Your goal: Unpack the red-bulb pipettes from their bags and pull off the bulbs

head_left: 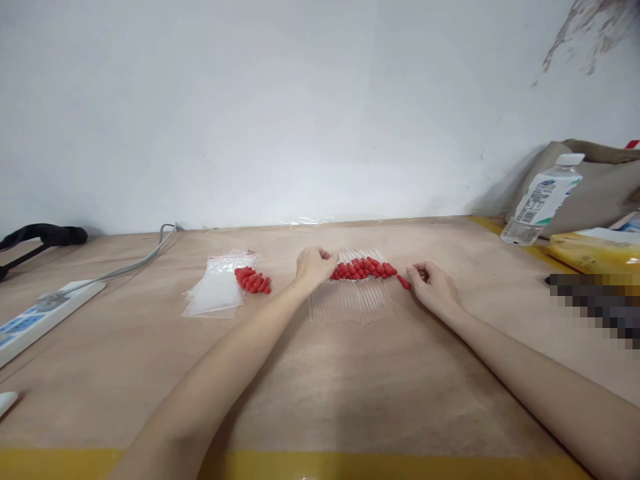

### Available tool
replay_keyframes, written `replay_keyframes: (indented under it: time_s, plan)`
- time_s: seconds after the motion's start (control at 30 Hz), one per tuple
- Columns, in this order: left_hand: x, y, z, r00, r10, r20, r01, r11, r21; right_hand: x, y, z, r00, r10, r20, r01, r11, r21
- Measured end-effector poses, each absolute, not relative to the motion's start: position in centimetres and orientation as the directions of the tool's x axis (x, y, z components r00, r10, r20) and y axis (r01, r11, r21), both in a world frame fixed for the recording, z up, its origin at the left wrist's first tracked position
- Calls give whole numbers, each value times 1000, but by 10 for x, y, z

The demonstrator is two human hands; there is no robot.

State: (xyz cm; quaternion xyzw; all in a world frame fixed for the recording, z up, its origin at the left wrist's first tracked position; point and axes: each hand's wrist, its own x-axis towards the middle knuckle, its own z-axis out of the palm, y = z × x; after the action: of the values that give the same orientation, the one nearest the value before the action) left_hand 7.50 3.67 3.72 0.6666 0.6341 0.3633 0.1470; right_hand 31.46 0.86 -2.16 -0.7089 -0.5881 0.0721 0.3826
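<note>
A row of clear glass droppers [353, 300] with red rubber bulbs [364, 269] lies on the wooden table [320, 380]. My left hand [314, 265] rests curled at the row's left end, fingers closed on the bulbs there. My right hand [434, 287] sits at the right end, fingers pinched on a single red-bulbed dropper [403, 281] at the edge of the row. A loose heap of red bulbs [253, 280] lies to the left, next to a stack of small clear zip bags [216, 292].
A white power strip [45, 317] with a grey cable lies at the left, a black handle [43, 237] behind it. At the right stand a water bottle [543, 199], a brown bag [595, 187] and a yellow pack [597, 252]. Yellow tape edges the table front.
</note>
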Motion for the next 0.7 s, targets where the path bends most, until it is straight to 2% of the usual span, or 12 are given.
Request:
replay_keyframes:
  time_s: [0.13,0.23,0.4,0.47,0.57,0.7]
  plan:
    - [35,7,38,-65,957,284,649,-176,740,311,6,-21,279,862,423,783,51,-619]
    - [8,-17,29,-84,962,261,596,-161,787,306,2,-20,207,798,566,801,194,-567]
    - [-8,-42,7,-136,959,250,409,-175,895,285,-19,-13,-78,585,807,792,528,-306]
    - [-5,-48,2,-118,962,245,335,-193,922,274,-30,-10,-252,512,821,739,650,-178]
    - [4,-54,-2,-50,977,207,280,-185,942,257,-44,-6,-455,453,767,677,735,-33]
    - [14,-60,-4,40,981,191,267,-195,944,239,-49,-8,-554,386,737,637,767,78]
